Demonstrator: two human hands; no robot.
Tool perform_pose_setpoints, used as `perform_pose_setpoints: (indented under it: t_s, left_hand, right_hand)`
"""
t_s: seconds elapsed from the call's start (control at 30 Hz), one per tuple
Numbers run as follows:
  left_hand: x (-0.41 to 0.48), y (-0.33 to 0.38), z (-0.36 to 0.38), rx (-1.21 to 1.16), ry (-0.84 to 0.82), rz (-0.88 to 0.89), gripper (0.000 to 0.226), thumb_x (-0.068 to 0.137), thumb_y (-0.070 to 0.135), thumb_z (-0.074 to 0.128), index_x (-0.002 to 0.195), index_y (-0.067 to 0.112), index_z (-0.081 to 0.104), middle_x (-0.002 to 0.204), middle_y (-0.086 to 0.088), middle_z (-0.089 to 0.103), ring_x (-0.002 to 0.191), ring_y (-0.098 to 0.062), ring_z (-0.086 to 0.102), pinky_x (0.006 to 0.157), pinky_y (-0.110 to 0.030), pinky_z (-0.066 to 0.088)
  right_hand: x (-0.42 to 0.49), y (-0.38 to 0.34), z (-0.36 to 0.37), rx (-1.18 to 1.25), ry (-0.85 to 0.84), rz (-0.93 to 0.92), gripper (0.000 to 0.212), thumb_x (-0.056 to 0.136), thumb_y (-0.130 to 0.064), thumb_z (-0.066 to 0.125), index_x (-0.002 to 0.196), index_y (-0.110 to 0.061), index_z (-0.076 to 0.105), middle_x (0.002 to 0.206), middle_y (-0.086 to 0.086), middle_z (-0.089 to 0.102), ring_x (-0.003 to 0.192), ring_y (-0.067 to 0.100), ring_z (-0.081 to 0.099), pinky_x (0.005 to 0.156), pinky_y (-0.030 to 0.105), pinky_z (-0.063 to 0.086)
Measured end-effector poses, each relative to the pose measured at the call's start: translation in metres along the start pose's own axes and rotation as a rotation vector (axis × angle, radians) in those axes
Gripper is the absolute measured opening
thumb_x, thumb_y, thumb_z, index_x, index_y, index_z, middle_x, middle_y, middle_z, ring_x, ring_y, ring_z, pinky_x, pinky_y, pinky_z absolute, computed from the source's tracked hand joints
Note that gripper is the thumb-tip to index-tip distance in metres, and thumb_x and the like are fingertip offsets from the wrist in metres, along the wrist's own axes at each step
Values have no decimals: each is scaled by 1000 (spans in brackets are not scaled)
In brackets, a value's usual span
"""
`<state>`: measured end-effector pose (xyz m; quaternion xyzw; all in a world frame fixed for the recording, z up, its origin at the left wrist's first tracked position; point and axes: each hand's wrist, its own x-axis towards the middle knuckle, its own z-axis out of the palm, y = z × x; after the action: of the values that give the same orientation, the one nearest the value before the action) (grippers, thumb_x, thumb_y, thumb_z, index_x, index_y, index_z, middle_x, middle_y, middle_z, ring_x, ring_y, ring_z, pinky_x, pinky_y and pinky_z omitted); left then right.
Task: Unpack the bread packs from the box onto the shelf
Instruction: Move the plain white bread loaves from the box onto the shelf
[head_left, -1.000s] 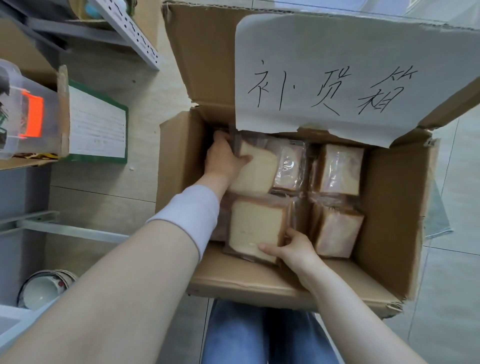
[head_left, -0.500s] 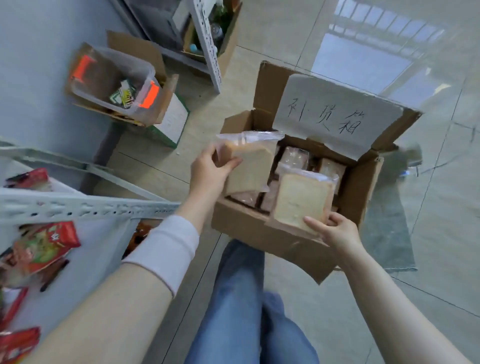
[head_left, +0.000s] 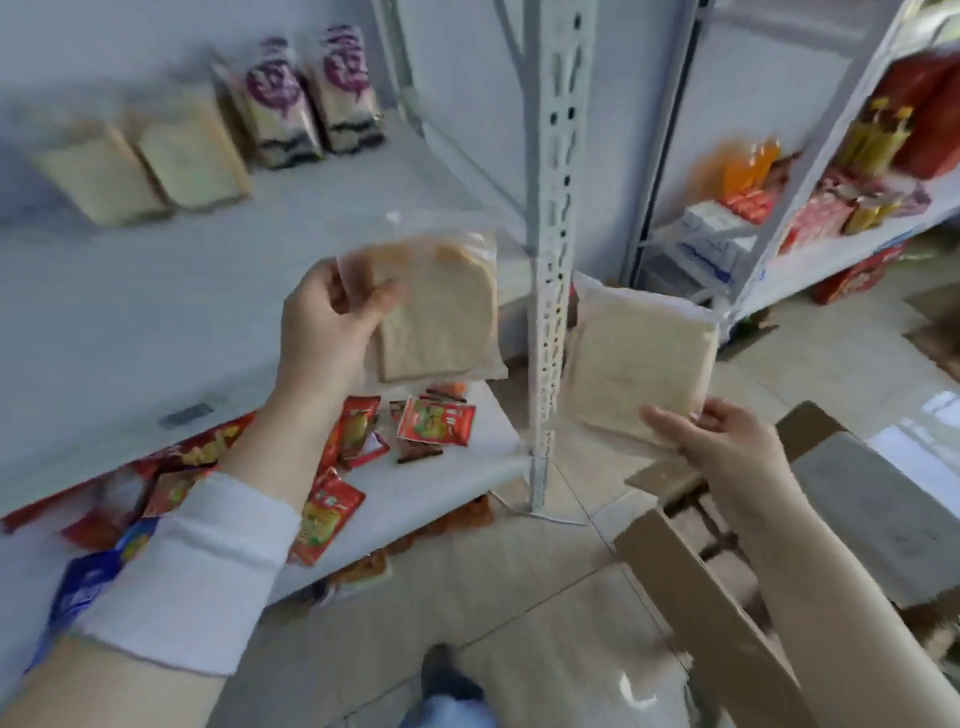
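Observation:
My left hand (head_left: 327, 332) grips a clear-wrapped bread pack (head_left: 441, 312) by its left edge, held up in front of the white shelf (head_left: 156, 301). A second bread pack (head_left: 634, 364) is pinched at its lower corner by my right hand (head_left: 722, 447), to the right of the white shelf post (head_left: 550, 249). Two bread packs (head_left: 145, 161) lean at the back left of that shelf. The cardboard box (head_left: 717, 597) sits at the lower right, with only its flap and edge in view.
Two purple-labelled bags (head_left: 311, 98) stand beside the shelved bread. Red snack packets (head_left: 431, 426) lie on the lower shelf board. A second rack (head_left: 841, 171) at the right holds red and orange goods. Tiled floor (head_left: 493, 597) lies below.
Both hands lifted a bread pack each out of the box and swung left and up to the shelf. The view turned from the box to the shelving.

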<state>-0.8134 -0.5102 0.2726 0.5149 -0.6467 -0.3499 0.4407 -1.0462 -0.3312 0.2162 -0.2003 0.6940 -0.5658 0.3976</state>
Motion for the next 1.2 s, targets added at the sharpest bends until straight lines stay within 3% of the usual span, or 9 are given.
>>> perform_pose_setpoints:
  t_s: [0.17,0.3,0.4,0.6,0.8,0.9,1.0,1.1,1.2]
  left_hand:
    - [47,-20,-142,28,206,-6,30,80,26,70,104,11,59,96,-2,63,89,-14,59,81,-27,45]
    - [92,-67,-234,67,312,-43,19,79,25,71,78,18,53,74,6,55,71,-12,51,67,-25,40]
    - [129,-104,-268,72,324,-93,20,79,24,71,86,13,56,78,2,57,72,-12,52,65,-23,40]
    - [217,-151,-273,-76,322,-132,25,75,23,73,93,14,60,89,-5,63,83,-19,57,77,-36,47]
    - [296,-179,-256,-119,403,-147,29,77,19,73,96,15,52,88,-2,61,83,-18,57,79,-33,47]
    - [318,-191,-247,-167,462,-142,34,77,14,73,97,12,45,81,9,56,77,-9,56,76,-17,45]
    - [329,-201,-239,-54,502,-127,32,77,19,73,98,14,49,93,2,57,77,-5,50,65,-4,38]
    - [336,-208,-234,7,526,-119,39,76,25,73,106,10,52,113,-10,55,88,-14,51,70,-10,40]
    - [336,-202,-234,15,495,-141,43,78,23,72,111,8,50,108,-6,57,91,-15,54,75,-18,44]
  right_hand:
    - [11,-66,145,-16,-191,-176,22,72,-8,75,90,-2,64,78,3,69,55,0,66,51,10,51]
    - [29,-90,275,-89,-268,-246,18,72,-12,77,81,-7,62,70,0,63,46,-1,59,46,6,46]
    - [50,-96,355,-117,-307,-246,21,69,-12,79,68,-12,58,65,0,58,55,8,56,52,13,48]
    - [106,-104,449,-106,-281,-232,20,67,-14,81,74,-18,62,75,1,63,73,19,59,80,33,51]
    - [167,-113,508,-84,-217,-266,26,70,-16,80,82,-16,56,74,-2,55,66,11,51,64,20,44]
    - [191,-111,522,-159,-170,-327,34,69,-24,80,94,-16,58,83,-2,60,69,9,53,63,19,43]
    - [202,-107,529,-311,-111,-417,39,69,-33,79,100,-17,62,96,1,58,76,12,52,68,24,43]
    - [205,-106,533,-340,-85,-456,41,67,-34,80,99,-18,60,97,3,61,76,13,52,65,23,40]
    - [199,-111,534,-347,-46,-445,43,69,-32,80,100,-20,52,96,-2,61,81,13,55,63,20,42]
